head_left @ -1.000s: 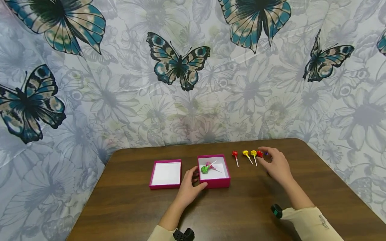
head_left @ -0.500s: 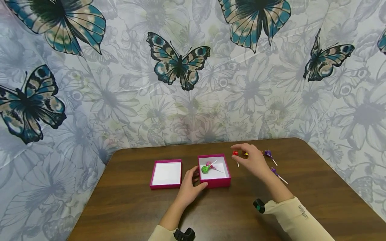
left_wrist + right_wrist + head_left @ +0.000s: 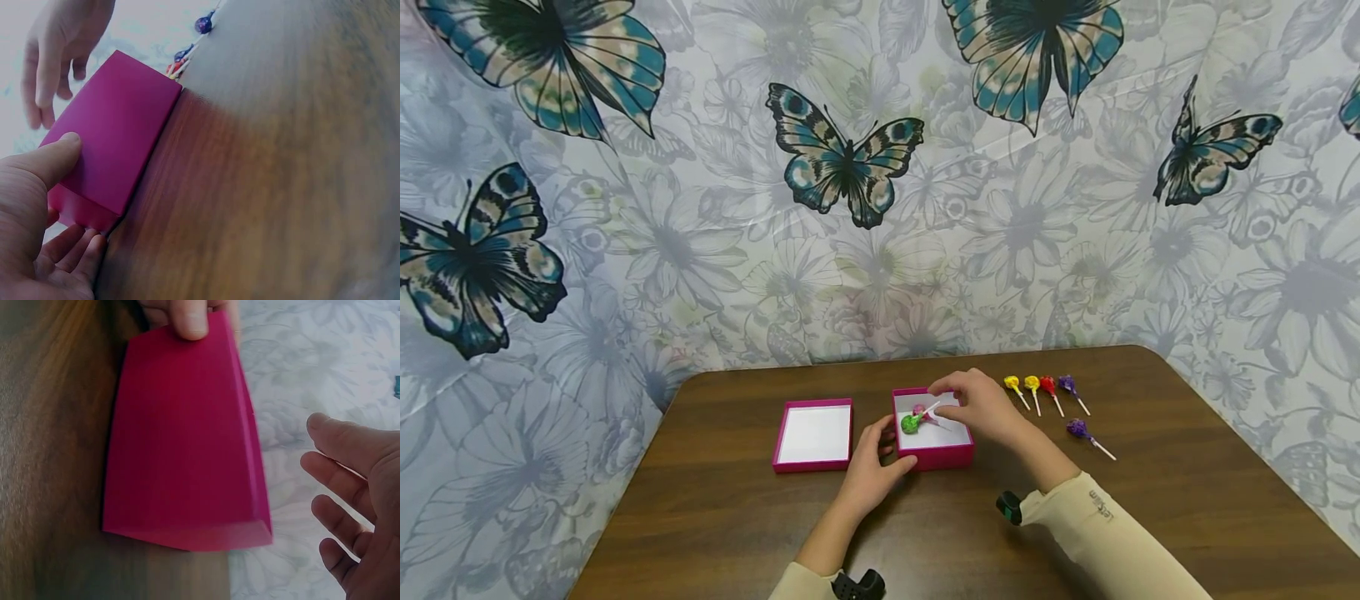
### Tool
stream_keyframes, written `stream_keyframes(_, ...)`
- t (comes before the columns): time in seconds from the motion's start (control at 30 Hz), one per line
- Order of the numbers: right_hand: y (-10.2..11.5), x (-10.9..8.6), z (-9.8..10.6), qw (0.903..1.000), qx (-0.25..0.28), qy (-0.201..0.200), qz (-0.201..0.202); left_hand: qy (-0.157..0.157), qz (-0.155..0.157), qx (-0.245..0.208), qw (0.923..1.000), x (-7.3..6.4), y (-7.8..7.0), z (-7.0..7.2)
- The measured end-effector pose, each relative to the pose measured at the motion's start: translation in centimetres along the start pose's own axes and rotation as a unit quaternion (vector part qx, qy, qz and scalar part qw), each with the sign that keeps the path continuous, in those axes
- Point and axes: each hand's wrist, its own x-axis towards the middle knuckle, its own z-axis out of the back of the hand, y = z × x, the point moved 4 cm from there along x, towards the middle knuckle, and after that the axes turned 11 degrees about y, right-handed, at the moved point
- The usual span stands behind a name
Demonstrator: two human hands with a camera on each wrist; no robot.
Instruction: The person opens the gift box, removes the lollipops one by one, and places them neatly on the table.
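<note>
My left hand (image 3: 871, 471) grips the near left corner of a magenta box (image 3: 947, 457), the thumb (image 3: 59, 156) flat on its front wall and the fingers along its left side. Inside the white-lined box lie a green lollipop (image 3: 910, 423) and a pink lollipop (image 3: 920, 410). Over the box's right side hovers my right hand (image 3: 985, 408), thumb and fingers apart; the right wrist view shows nothing between them. To its right lie two yellow lollipops (image 3: 1012, 383), a red lollipop (image 3: 1048, 384) and two purple lollipops (image 3: 1077, 428).
A shallow magenta lid (image 3: 812, 402), white inside, lies to the left of the box. The brown wooden table (image 3: 737, 517) ends at a butterfly-patterned cloth (image 3: 700, 275) behind it.
My right hand has swept left from the lollipop row to above the box. Another red lollipop at the row's left end is out of sight now. The left hand keeps its grip.
</note>
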Motion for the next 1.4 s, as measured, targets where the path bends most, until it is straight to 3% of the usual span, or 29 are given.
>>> stream_keyframes(0.3, 0.0, 1.9, -2.5, 0.9989, -0.014, 0.037, 0.025, -0.001, -0.002, 0.001, 1.0000, 0.0, 0.2, -0.1)
stream_keyframes(0.5, 0.2, 2.5, -3.5, 0.9976, -0.031, 0.058, 0.021, -0.003, -0.007, 0.002, 1.0000, 0.1, 0.3, -0.1)
stream_keyframes(0.87, 0.2, 3.5, -4.8, 0.9939, -0.067, 0.086, 0.013, -0.004, -0.015, 0.008, 0.9999, 0.1, 0.3, 0.0)
stream_keyframes(1.4, 0.5, 3.6, -5.5, 0.9851, -0.146, 0.090, 0.009, -0.006, -0.009, 0.001, 0.9999, 0.2, 0.3, -0.1)
